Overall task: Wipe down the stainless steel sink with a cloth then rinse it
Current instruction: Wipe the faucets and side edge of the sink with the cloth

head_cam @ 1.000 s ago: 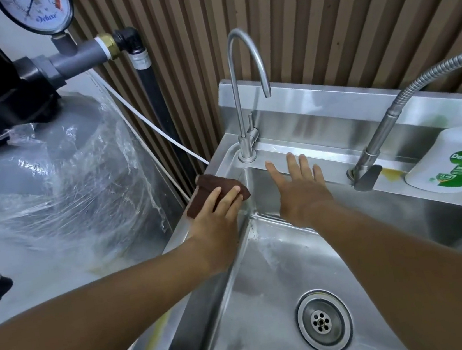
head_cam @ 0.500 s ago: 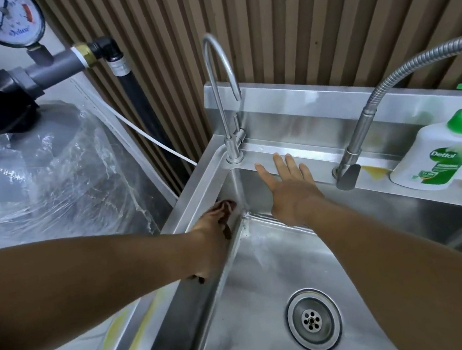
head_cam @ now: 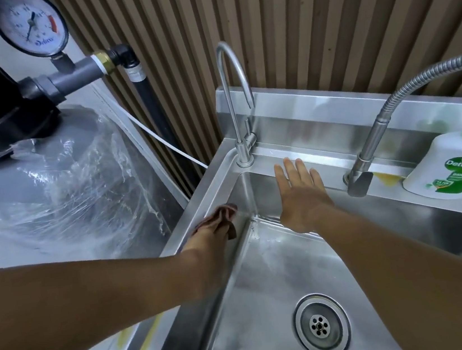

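The wiping step looks to be in hand, the rinse not yet begun; no water runs from the gooseneck tap (head_cam: 236,100) or the hose sprayer (head_cam: 360,182). The left hand (head_cam: 208,233) bears the brown cloth (head_cam: 232,231) against the left rim of the sink (head_cam: 269,293), near the back-left corner, just where the rim turns down into the basin wall; its fingers lie close together with the cloth wrapped about them, though blur hides whether they clasp it or only press it. The right hand (head_cam: 300,198) rests flat on the back wall, fingers straight and slightly spread, tips reaching the rear ledge, holding nothing; it seems to serve as a brace. The basin floor round the drain (head_cam: 321,326) shows a hazy film, so by my reckoning the next move calls for carrying the cloth down the wall and across the floor with firm, even pressure, before any tap is opened.
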